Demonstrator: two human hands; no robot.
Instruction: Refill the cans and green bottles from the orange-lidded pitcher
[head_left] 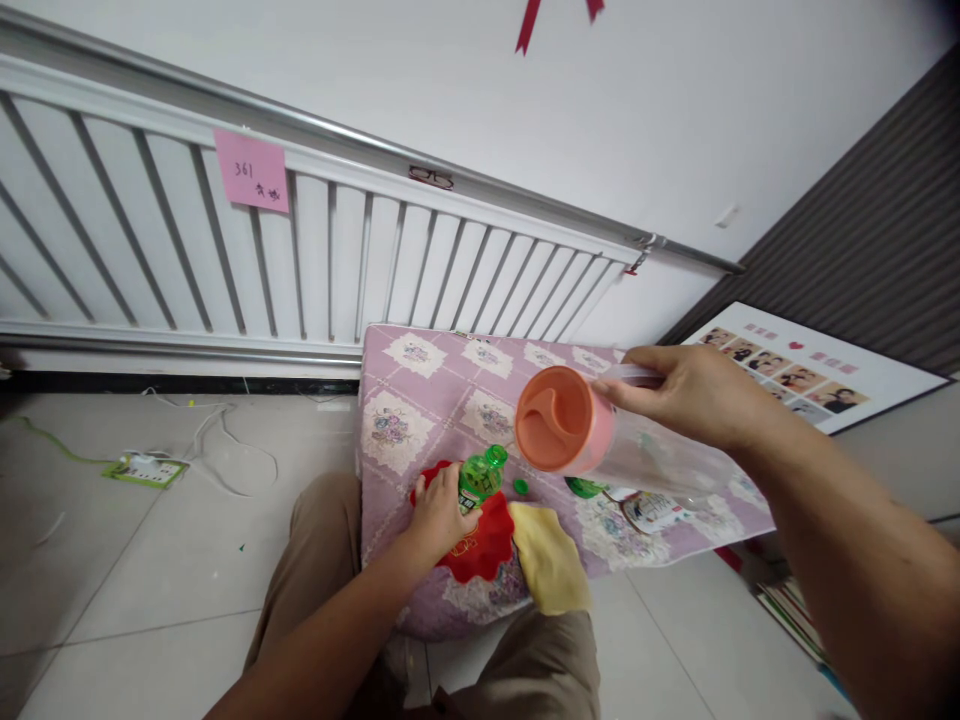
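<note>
My left hand [435, 515] is closed around a small green plastic bottle [480, 478], uncapped and standing over a red scalloped mat [491, 550]. Its green cap [520, 487] lies on the tablecloth just right of it. My right hand [686, 390] grips the handle of a clear pitcher [649, 455] with an orange lid [553, 418]. The pitcher is tipped on its side in the air, lid end toward the bottle and apart from it. No liquid stream shows. A yellow cloth [551, 560] hangs over the near table edge beside the mat.
Behind the pitcher, a labelled container [649, 510] and a green object [583, 487] are on the floral tablecloth [412, 420]. A white radiator [330, 250] runs along the wall. On the floor lie a power strip [146, 468] with cables and some books [791, 620].
</note>
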